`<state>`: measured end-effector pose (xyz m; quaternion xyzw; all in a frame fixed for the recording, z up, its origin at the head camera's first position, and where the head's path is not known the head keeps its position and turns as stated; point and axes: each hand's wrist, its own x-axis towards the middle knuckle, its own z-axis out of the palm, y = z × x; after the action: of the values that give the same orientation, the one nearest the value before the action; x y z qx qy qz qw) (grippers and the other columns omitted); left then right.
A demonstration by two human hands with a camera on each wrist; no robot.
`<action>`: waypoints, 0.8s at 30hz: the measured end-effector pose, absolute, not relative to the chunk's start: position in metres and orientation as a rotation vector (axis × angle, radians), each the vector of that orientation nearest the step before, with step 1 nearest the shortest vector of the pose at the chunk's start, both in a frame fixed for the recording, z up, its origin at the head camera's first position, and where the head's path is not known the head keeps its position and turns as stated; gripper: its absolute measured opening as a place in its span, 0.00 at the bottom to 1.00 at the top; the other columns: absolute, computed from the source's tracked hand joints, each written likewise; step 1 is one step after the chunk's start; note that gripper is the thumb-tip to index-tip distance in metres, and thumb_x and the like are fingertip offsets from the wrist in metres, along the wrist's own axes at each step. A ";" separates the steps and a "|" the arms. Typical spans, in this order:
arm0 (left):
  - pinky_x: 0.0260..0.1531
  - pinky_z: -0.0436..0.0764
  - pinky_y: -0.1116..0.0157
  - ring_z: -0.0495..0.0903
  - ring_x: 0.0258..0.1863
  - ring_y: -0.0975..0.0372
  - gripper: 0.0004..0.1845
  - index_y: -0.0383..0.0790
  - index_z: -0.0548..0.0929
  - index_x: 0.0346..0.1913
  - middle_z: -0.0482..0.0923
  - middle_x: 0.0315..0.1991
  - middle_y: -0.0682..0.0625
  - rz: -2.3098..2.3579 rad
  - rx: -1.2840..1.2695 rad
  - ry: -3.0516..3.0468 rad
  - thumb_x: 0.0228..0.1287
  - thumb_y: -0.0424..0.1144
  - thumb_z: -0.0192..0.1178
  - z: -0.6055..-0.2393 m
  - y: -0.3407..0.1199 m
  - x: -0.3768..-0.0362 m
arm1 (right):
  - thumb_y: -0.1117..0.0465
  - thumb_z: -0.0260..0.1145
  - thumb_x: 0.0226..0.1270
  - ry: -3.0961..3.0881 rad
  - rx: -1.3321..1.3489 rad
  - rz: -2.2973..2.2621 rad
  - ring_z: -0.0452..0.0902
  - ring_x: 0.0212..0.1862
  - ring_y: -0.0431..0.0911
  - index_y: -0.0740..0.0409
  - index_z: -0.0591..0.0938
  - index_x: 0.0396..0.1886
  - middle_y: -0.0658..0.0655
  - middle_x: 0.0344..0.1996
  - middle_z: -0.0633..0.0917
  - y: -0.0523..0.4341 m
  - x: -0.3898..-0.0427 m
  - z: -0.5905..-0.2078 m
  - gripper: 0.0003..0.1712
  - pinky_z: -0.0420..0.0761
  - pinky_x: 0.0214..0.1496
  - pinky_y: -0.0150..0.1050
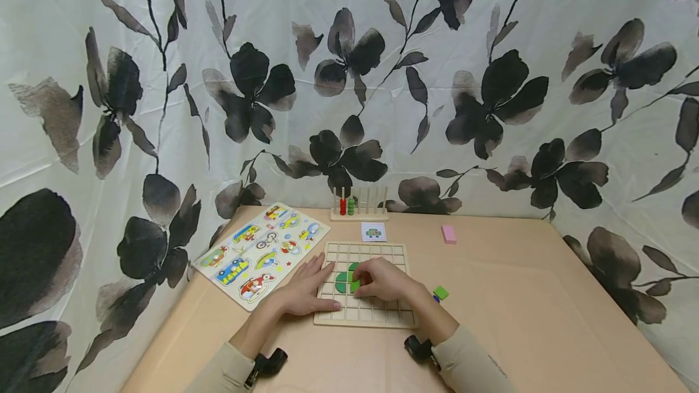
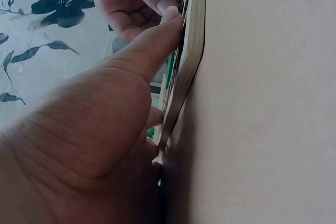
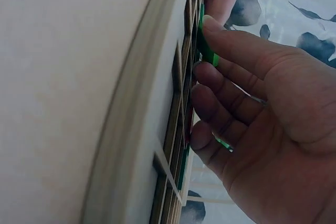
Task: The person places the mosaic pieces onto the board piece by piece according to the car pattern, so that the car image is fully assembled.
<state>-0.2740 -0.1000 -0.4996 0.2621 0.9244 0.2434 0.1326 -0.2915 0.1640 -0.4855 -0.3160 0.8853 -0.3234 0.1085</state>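
A wooden grid board (image 1: 377, 314) lies flat on the table, and dark green curved pieces (image 1: 342, 282) sit in its cells. My left hand (image 1: 307, 291) rests flat on the board's left edge with its fingers straight. In the left wrist view, the thumb (image 2: 152, 51) presses against the board's rim (image 2: 191, 51). My right hand (image 1: 384, 279) is curled over the board's middle. It pinches a light green piece (image 1: 355, 287) beside the dark green ones. In the right wrist view, the index fingertip (image 3: 210, 27) sits on that green piece (image 3: 206, 51) above the grid (image 3: 176, 103).
A green block (image 1: 440, 292) lies on the table just right of the board. Farther back are a pattern card (image 1: 374, 232), a pink block (image 1: 449, 234) and a peg stand with beads (image 1: 358, 205). A vehicle puzzle board (image 1: 262, 252) lies at the left. Flowered curtains enclose the table.
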 end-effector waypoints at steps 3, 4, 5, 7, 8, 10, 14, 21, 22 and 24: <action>0.83 0.39 0.43 0.36 0.85 0.44 0.55 0.42 0.55 0.84 0.36 0.86 0.36 0.695 0.760 2.679 0.64 0.69 0.64 -0.501 -0.102 -0.274 | 0.58 0.79 0.64 2.609 -0.913 -0.930 0.72 0.28 0.36 0.53 0.87 0.42 0.44 0.24 0.80 0.160 -0.290 -0.486 0.11 0.73 0.32 0.30; 0.83 0.39 0.43 0.36 0.85 0.44 0.55 0.42 0.55 0.84 0.37 0.86 0.36 0.695 0.761 2.679 0.64 0.69 0.64 -0.502 -0.103 -0.274 | 0.58 0.79 0.63 2.608 -0.906 -0.928 0.72 0.28 0.36 0.54 0.86 0.42 0.45 0.24 0.80 0.158 -0.289 -0.486 0.11 0.72 0.32 0.30; 0.83 0.39 0.43 0.36 0.85 0.44 0.55 0.42 0.55 0.84 0.36 0.86 0.37 0.690 0.759 2.677 0.64 0.70 0.64 -0.503 -0.103 -0.274 | 0.58 0.79 0.63 2.606 -0.896 -0.926 0.71 0.28 0.36 0.54 0.86 0.42 0.45 0.24 0.79 0.157 -0.289 -0.486 0.11 0.72 0.31 0.30; 0.83 0.39 0.43 0.36 0.85 0.44 0.55 0.42 0.55 0.84 0.37 0.86 0.36 0.695 0.761 2.675 0.64 0.70 0.64 -0.503 -0.105 -0.274 | 0.58 0.79 0.63 2.602 -0.878 -0.929 0.71 0.28 0.37 0.54 0.86 0.42 0.45 0.24 0.79 0.155 -0.288 -0.486 0.11 0.72 0.31 0.30; 0.83 0.40 0.43 0.37 0.85 0.44 0.55 0.42 0.56 0.84 0.37 0.85 0.36 0.699 0.763 2.675 0.64 0.69 0.64 -0.504 -0.105 -0.274 | 0.58 0.79 0.63 2.602 -0.870 -0.932 0.71 0.28 0.37 0.54 0.85 0.41 0.45 0.24 0.79 0.155 -0.287 -0.486 0.11 0.72 0.31 0.30; 0.83 0.39 0.43 0.37 0.85 0.43 0.55 0.42 0.56 0.84 0.37 0.85 0.36 0.698 0.769 2.676 0.64 0.70 0.64 -0.504 -0.106 -0.274 | 0.59 0.79 0.63 2.609 -0.859 -0.929 0.71 0.28 0.37 0.54 0.85 0.41 0.45 0.24 0.79 0.153 -0.285 -0.486 0.12 0.72 0.31 0.30; 0.83 0.40 0.43 0.37 0.85 0.43 0.55 0.42 0.56 0.84 0.37 0.85 0.36 0.695 0.779 2.678 0.64 0.70 0.64 -0.504 -0.108 -0.274 | 0.58 0.79 0.63 2.634 -0.869 -0.907 0.71 0.27 0.36 0.53 0.85 0.40 0.44 0.23 0.79 0.150 -0.284 -0.485 0.11 0.72 0.31 0.30; 0.83 0.40 0.43 0.37 0.85 0.44 0.55 0.43 0.55 0.84 0.37 0.85 0.36 0.692 0.808 2.673 0.64 0.70 0.63 -0.503 -0.111 -0.274 | 0.58 0.80 0.61 2.645 -0.880 -0.908 0.71 0.27 0.36 0.53 0.85 0.39 0.44 0.23 0.79 0.147 -0.282 -0.486 0.12 0.72 0.30 0.30; 0.83 0.40 0.43 0.37 0.85 0.44 0.56 0.43 0.55 0.84 0.37 0.86 0.36 0.688 0.810 2.672 0.64 0.70 0.63 -0.503 -0.111 -0.273 | 0.57 0.80 0.61 2.644 -0.878 -0.913 0.71 0.27 0.36 0.53 0.85 0.39 0.44 0.23 0.79 0.147 -0.281 -0.485 0.12 0.73 0.30 0.30; 0.83 0.40 0.43 0.37 0.85 0.44 0.56 0.43 0.55 0.84 0.37 0.86 0.36 0.685 0.814 2.670 0.64 0.70 0.63 -0.503 -0.112 -0.273 | 0.57 0.80 0.61 2.638 -0.869 -0.936 0.71 0.27 0.36 0.53 0.85 0.39 0.44 0.23 0.79 0.148 -0.280 -0.484 0.12 0.72 0.30 0.30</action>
<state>-0.2731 -0.1118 -0.5026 0.2806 0.9207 0.2362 0.1334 -0.2801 0.1475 -0.4842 -0.2950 0.8951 -0.3174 0.1050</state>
